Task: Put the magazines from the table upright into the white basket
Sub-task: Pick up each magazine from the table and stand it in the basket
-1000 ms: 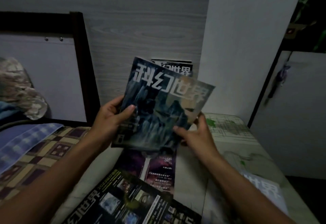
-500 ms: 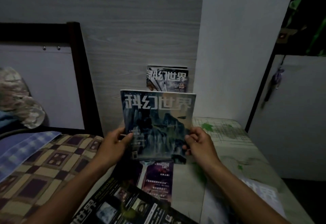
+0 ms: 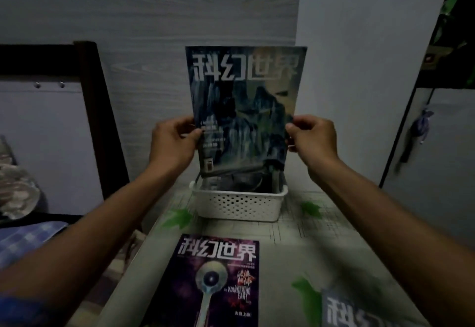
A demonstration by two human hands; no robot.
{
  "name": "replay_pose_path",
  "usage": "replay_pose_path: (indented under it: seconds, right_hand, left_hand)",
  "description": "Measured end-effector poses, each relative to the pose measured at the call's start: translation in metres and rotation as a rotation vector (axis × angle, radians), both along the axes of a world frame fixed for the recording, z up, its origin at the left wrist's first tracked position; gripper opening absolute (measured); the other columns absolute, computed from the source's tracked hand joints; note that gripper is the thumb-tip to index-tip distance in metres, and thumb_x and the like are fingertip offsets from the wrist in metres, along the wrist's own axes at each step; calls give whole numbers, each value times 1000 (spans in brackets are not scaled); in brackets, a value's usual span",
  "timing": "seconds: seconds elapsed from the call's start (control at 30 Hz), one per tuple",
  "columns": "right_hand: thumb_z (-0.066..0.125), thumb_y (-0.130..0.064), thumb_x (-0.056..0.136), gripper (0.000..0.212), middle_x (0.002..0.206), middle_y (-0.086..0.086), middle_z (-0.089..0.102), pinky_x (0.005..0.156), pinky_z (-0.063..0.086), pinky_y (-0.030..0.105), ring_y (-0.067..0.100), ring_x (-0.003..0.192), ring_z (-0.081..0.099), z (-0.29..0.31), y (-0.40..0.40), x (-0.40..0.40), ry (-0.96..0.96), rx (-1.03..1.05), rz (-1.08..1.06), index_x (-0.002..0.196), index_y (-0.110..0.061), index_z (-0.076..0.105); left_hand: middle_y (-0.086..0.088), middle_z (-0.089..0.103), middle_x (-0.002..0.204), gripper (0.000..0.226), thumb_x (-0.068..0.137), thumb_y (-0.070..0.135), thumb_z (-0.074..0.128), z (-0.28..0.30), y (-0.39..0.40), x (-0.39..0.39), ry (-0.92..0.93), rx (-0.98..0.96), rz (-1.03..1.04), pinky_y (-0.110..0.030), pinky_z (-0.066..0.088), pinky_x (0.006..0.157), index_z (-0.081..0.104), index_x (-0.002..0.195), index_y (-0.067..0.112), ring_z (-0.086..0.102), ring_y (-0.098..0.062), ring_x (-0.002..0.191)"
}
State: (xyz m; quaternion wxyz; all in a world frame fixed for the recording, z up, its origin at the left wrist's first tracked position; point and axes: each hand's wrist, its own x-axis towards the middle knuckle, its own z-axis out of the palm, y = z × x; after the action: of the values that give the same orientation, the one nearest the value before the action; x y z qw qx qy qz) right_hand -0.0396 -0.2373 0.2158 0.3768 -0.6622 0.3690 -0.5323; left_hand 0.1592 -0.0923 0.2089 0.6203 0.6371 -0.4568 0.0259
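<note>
We hold one magazine (image 3: 244, 110) upright above the white basket (image 3: 239, 204), cover toward us, its bottom edge just over the rim. The left hand (image 3: 174, 144) pinches the left edge and the right hand (image 3: 312, 139) pinches the right edge; both are closed on the magazine. The step in hand is insertion. The next move, in our judgement, calls for a straight lowering into the basket, with the sheet kept vertical and clear of the dark contents already standing inside, which we cannot identify. Two more magazines lie flat on the tabletop (image 3: 295, 244): a purple one (image 3: 216, 280) near us and a grey one (image 3: 359, 311) at lower right. Compared with half a second ago, the magazine is higher and farther forward, over the basket, and it now hides the magazines that stood against the wall.
</note>
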Motion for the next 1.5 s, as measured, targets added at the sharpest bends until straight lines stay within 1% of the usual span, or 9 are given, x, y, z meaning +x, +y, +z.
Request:
replay_pose_path:
  seconds: [0.13,0.33,0.47,0.63,0.9,1.0,1.13,1.27,1.5]
  right_hand:
    - [68,-21,87,17,97,7,75,83,59,46,26,88,71,-6,-45,34,109,1,-79,100,-14,75]
    - [72,-19,84,16,96,10,76,82,59,45,29,87,71,-62,-73,58,230,105,-41,97,-10,77]
    - [72,-20,84,19,97,7,77,84,59,39,25,86,71,-84,-81,62,223,124,-90,101,-11,77]
    - [70,-21,85,9,76,0,69,67,49,23,17,69,65,-94,-86,66,267,119,-138,87,-17,78]
    - [74,-21,82,13,76,9,73,69,60,35,23,69,69,-102,-93,67,325,119,-150,77,-8,75]
    - [71,-14,83,12,74,8,72,65,57,31,23,70,70,-103,-89,67,344,112,-127,75,-6,75]
    - [64,-8,85,11,85,10,71,79,58,37,26,80,69,-101,-78,56,346,87,-113,90,-6,74]
    - [64,-14,88,24,103,8,73,83,50,29,21,91,67,-101,-49,27,323,-33,-92,110,-9,71]
    - [62,-8,89,18,98,1,73,86,58,46,19,89,69,-111,33,-35,341,46,65,99,-17,74]
  left_hand:
    - [-2,68,94,24,90,5,63,-21,-52,31,0,41,111,-46,58,84,70,109,18,68,-26,89]
    - [2,69,88,24,87,10,68,-75,-80,56,29,123,192,-47,59,80,72,108,19,67,-21,80]
    - [12,66,80,22,85,11,70,-96,-86,60,-45,152,178,-43,60,77,74,105,20,65,-10,73]
    - [-3,73,91,27,86,8,70,-103,-94,64,33,214,125,-47,58,85,73,111,18,70,-25,84]
    - [7,69,84,31,82,8,73,-109,-97,58,20,210,227,-40,60,79,73,109,23,67,-15,78]
    - [0,70,97,34,82,9,74,-110,-98,59,80,223,293,-44,60,80,68,115,17,67,-20,85]
    - [-2,65,107,38,85,13,71,-107,-94,56,171,198,275,-42,57,83,61,122,16,64,-21,92]
    - [1,63,109,30,89,16,66,-107,-66,38,98,145,240,-29,50,77,61,119,17,60,-15,94]
    - [4,65,95,18,86,16,67,-116,17,-15,6,254,133,-30,48,73,64,101,24,61,-13,84]
